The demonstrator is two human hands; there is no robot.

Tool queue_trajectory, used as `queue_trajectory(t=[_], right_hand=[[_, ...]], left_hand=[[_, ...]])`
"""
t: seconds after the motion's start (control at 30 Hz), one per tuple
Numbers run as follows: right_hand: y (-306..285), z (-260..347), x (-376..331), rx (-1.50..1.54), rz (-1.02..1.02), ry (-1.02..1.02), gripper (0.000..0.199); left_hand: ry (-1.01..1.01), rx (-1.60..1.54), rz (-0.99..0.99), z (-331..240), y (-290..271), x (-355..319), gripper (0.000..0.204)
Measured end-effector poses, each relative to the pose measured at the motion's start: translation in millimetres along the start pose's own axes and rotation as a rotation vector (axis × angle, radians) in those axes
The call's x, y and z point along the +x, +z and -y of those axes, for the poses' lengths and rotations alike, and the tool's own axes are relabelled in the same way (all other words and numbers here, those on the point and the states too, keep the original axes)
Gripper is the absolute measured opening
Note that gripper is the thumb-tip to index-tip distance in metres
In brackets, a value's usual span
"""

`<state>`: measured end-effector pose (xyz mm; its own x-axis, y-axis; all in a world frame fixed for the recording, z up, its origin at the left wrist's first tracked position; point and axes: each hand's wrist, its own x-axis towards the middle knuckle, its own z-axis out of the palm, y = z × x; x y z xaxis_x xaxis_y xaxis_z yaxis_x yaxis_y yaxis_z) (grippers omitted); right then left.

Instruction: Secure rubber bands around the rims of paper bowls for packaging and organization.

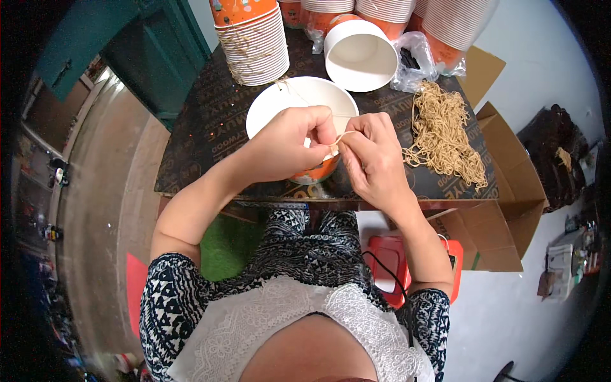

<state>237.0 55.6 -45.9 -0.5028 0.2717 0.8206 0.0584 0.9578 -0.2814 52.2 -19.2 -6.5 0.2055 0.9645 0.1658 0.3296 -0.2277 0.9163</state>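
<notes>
An orange-printed paper bucket [264, 105] with a white inside stands at the table's near edge, its mouth tilted up toward me. Over its near rim, my left hand [293, 143] pinches a thin tan string [342, 135] between thumb and forefinger. Close beside it, my right hand [377, 156] grips the same string with its fingertips. Part of the string and the bucket's near side are hidden behind my fingers. To the right lies a loose heap of tan string [449, 134].
Behind the bucket, a tall stack of paper buckets [254, 54] has strands of string on it. Another bucket [361, 56] lies on its side, with more stacks [455, 28] and a clear plastic bag [414, 60] nearby. An open cardboard box [503, 191] sits right of the dark table [216, 121].
</notes>
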Motion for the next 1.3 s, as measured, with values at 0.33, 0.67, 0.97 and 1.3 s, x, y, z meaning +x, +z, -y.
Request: queue_trajectory(t=[0.33,0.67,0.97,1.3], right_hand=[[1.4,2.1,-1.3,0.086,-0.002,0.091,0.016],[-1.4,8.3,2.9,0.104,0.082,0.169,0.017],[17.4,20.3,-10.0,0.103,-0.180,0.111,0.013],[15.0,32.8,-33.9,0.057,-0.062,-0.004,0.020]], left_hand=[[0.346,0.687,-0.403,-4.2,24.2,-11.0,0.009],[0.383,0.628,-0.399,4.9,25.1,-14.5,0.010],[0.096,0.245,-0.328,-1.4,16.9,-18.5,0.010],[0.050,0.421,-0.477,6.3,18.8,-7.7,0.010]])
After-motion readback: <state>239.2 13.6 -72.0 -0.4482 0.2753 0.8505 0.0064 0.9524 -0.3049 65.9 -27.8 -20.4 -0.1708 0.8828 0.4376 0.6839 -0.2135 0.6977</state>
